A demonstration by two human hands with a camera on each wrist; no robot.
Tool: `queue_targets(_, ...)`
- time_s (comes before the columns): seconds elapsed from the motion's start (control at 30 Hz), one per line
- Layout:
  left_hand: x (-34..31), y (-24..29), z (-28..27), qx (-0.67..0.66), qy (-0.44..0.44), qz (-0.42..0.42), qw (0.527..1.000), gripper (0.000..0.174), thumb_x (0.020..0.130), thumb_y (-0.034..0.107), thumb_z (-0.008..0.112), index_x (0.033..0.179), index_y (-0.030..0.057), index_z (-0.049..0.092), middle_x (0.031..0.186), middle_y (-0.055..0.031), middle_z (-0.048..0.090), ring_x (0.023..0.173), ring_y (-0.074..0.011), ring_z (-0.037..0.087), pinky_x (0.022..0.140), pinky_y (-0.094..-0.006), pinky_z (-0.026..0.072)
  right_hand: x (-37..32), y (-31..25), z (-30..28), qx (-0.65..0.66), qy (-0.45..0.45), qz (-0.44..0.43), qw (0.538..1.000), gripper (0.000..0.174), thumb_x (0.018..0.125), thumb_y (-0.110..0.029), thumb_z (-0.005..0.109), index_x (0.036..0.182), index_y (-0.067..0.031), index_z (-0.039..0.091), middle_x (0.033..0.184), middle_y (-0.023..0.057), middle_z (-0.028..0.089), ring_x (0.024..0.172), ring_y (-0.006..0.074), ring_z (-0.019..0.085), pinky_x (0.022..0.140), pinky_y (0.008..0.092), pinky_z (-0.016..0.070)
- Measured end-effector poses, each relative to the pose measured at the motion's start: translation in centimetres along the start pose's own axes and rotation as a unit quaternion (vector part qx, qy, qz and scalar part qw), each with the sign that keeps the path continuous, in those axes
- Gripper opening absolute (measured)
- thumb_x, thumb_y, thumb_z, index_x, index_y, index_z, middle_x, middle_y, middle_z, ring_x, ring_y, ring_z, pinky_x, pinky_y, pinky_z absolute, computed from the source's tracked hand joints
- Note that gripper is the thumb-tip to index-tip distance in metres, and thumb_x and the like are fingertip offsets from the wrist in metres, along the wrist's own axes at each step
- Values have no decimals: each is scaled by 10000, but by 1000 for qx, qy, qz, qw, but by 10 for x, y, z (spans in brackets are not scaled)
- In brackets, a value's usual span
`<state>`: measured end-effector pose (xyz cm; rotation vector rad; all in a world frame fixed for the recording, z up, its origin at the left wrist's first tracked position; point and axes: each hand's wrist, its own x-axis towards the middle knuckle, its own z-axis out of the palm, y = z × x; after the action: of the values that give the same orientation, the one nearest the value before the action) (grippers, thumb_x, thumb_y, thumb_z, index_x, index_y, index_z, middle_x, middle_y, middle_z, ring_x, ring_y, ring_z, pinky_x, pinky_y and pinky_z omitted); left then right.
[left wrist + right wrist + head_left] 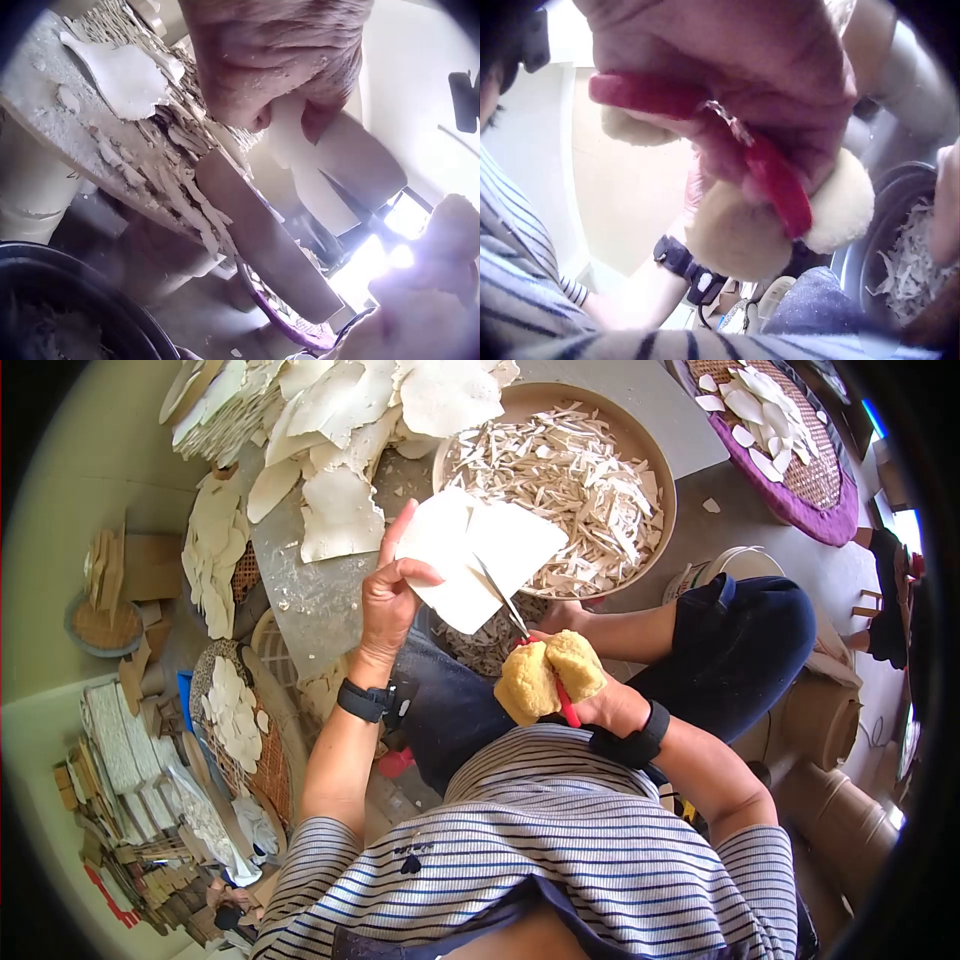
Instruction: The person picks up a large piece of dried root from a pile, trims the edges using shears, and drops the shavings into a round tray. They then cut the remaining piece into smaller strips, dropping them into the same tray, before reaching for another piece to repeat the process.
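My left hand (392,592) pinches a flat white sheet (475,555) between thumb and fingers, holding it up over my lap. My right hand (565,675) grips red-handled scissors (520,630) whose handles are wrapped in yellow foam padding (550,672). The blades are partway into the sheet's lower edge. In the left wrist view my left hand (285,67) holds the pale sheet (337,165) from above. The right wrist view has my right hand (735,82) curled round the red handles (776,184) and the foam pads (739,240).
A round tan basin (655,470) full of white cut strips sits ahead. Large white sheets (340,420) pile up at the far left. A purple-rimmed woven tray (800,480) holds white pieces at the right. Woven baskets (240,730) and stacked cardboard scraps (130,800) lie at my left.
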<state>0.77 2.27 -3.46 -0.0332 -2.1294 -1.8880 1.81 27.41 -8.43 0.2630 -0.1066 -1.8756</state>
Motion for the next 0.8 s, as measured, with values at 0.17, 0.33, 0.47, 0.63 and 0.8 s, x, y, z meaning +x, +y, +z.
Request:
queue_targets(0.17,6,-3,2,-17,-17,-12,1000,215,705,-96,607,687,102,688,1421,-130,348,1226,-191,436,989,-306,374,-4,1,19,-587,22,-151,795,215,948,-196,453,1110,-60,492,1067,76,551,993,211,538,920,302,421)
queue_targets(0.33,9,-1,6,-19,-28,-25,999,222,696,-102,607,692,103,694,1414,-141,352,1227,-194,435,989,-307,378,6,-3,13,-690,-14,-226,687,208,893,-137,498,1088,-65,504,1043,87,551,972,224,528,899,306,410)
queue_targets(0.47,11,-4,6,28,-33,15,999,208,696,-98,621,713,94,699,1414,-142,350,1239,-203,423,1002,-318,370,3,-7,1,-806,-10,-267,528,234,897,-146,479,1123,-87,488,1055,85,538,947,227,529,889,315,420)
queue_targets(0.63,12,5,21,14,16,14,1000,169,773,-12,627,821,130,704,1402,-156,369,1311,-255,323,1039,-350,306,7,-19,5,-834,20,-120,538,311,890,-183,513,1176,-72,459,1095,80,538,982,219,534,885,305,431)
queue_targets(0.8,22,20,8,-24,121,-116,986,235,842,124,612,1066,52,624,1092,-78,620,924,-137,605,825,-270,484,4,-8,7,-442,50,-146,884,336,857,-242,585,1140,-93,482,1080,54,537,1000,173,535,883,301,428)
